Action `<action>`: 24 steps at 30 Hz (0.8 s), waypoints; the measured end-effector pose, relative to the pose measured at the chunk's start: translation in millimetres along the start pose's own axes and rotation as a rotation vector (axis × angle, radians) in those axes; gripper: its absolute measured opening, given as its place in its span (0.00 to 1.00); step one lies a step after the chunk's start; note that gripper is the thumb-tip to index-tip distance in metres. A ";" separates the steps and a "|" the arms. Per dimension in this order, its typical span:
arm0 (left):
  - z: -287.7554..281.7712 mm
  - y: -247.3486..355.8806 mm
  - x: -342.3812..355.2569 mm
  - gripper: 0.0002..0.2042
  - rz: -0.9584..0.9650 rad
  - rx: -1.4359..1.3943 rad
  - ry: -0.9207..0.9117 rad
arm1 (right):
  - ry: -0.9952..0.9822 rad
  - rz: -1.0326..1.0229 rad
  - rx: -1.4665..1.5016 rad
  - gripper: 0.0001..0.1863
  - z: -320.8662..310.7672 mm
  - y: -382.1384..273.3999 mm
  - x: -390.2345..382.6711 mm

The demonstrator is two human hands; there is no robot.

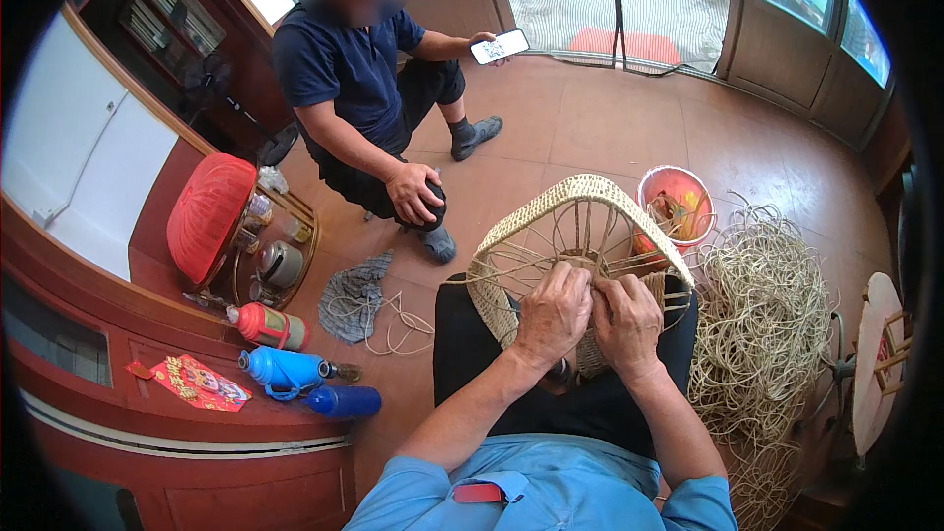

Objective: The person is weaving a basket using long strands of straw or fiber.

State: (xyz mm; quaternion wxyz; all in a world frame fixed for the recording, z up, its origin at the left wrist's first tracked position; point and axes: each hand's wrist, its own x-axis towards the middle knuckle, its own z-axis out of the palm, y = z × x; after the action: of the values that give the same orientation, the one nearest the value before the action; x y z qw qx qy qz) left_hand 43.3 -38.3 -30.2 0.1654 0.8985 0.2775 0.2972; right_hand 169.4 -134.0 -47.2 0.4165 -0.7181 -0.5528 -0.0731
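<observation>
Woven frame (582,187) rests on our lap, and we work at its middle with both hands. Our left hand (554,313) and right hand (629,318) are curled side by side, fingertips pinching at the inner cords (587,221), though our knuckles hide the exact strand. We judge the whole thing light, its thick rim fairly stiff and the thin cords more bendy and apt to slacken, so we would steady it by the rim and pinch each cord close to the centre. Around our fingers we see pale, straw-coloured cords fanning out, with open gaps between them, to a rounded, tightly plaited rim with bent corners. Just beyond it we have a red bucket (678,180), and on our right a tangled heap of similar cord (757,315).
</observation>
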 end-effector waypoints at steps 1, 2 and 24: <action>0.0 0.7 -1.8 0.09 0.008 -0.008 0.007 | -0.009 -0.008 -0.015 0.08 -2.1 -0.7 -1.9; 1.0 0.9 -5.5 0.09 0.003 -0.012 0.002 | -0.022 -0.014 -0.030 0.09 -3.6 -1.3 -5.3; -27.1 -44.1 -4.1 0.18 -0.082 -0.055 0.124 | 0.074 0.014 0.109 0.14 -4.4 7.2 -3.2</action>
State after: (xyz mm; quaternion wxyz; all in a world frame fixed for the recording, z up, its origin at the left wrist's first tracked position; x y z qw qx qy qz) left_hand 5.9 -2.3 -31.5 0.1844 0.8613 0.3156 0.3528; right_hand 175.8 -139.6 -49.9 0.4756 -0.6951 -0.5350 -0.0665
